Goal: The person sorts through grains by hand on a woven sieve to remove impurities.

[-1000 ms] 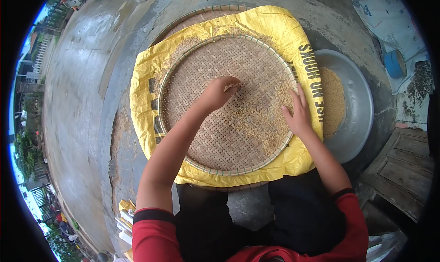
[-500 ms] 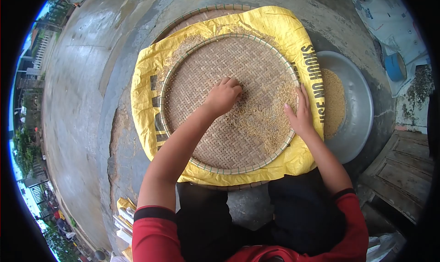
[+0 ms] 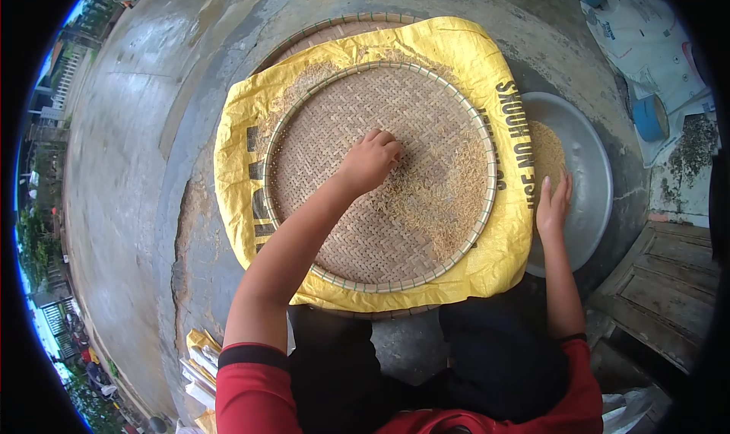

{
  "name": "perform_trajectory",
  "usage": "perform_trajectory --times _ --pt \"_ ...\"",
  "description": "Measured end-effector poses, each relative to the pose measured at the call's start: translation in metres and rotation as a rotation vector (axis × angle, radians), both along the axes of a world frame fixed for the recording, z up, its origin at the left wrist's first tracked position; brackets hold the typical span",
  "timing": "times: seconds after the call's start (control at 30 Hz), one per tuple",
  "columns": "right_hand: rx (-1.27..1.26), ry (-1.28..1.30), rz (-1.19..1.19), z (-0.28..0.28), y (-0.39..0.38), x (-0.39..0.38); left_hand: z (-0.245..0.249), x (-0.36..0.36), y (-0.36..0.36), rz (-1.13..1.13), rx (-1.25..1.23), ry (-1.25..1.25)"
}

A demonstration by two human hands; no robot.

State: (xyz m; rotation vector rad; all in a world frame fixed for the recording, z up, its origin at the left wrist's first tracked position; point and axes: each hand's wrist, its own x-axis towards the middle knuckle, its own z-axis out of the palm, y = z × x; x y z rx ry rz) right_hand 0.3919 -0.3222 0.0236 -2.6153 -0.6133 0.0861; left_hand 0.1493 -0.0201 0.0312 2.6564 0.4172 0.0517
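Note:
A round woven bamboo tray (image 3: 334,153) lies on a yellow woven sack (image 3: 494,274). Unhusked rice grains (image 3: 433,213) are spread over the tray's right half. Above the tray's middle, at the edge of the grains, is my left hand (image 3: 370,160), its fingers curled together; whatever they pinch is hidden. My right hand (image 3: 553,206) is over the near side of a metal basin (image 3: 593,183), beside the heap of rice (image 3: 546,153) in it. Its fingers are stretched out, with nothing visible in them.
Another bamboo tray (image 3: 327,35) shows beneath the sack. Some grains lie on the sack near the upper rim. To the right are a blue container (image 3: 651,118), a white printed sheet (image 3: 642,42) and a wooden panel (image 3: 669,282). Folded bags (image 3: 201,365) lie at the lower left.
My right hand has left the tray's right rim and moved right, over the basin. My left hand stays at nearly the same place above the tray.

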Motion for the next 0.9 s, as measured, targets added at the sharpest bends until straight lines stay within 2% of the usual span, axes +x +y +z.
perform_trajectory --times 0.17,0.3,0.4,0.47,0.57,0.6,0.67,0.77,0.9 --pt "0.051 -0.014 -0.004 -0.003 0.002 -0.004 -0.002 -0.005 0.002 -0.029 0.0 0.02" --pt "0.178 0.017 0.131 0.003 0.018 -0.017 -0.004 -0.004 0.002 -0.081 0.073 0.059" --pt "0.254 0.033 0.251 0.002 0.029 -0.034 -0.006 -0.009 -0.001 -0.156 0.212 0.027" --pt "0.208 0.007 0.332 -0.003 0.033 -0.046 -0.005 -0.013 -0.004 -0.24 0.477 0.059" --pt "0.084 -0.103 0.349 -0.002 0.037 -0.056 -0.008 -0.014 -0.004 -0.24 0.459 0.022" --pt "0.127 -0.104 0.354 -0.005 0.036 -0.054 -0.01 -0.013 -0.004 -0.243 0.461 0.021" --pt "0.133 -0.106 0.357 -0.006 0.035 -0.053 -0.01 -0.009 -0.008 -0.041 0.209 -0.051" --pt "0.134 -0.113 0.364 -0.008 0.034 -0.053 -0.008 -0.002 -0.012 0.075 0.096 -0.11" --pt "0.16 -0.086 0.362 -0.008 0.035 -0.053 -0.017 0.006 -0.019 0.104 0.085 -0.098"
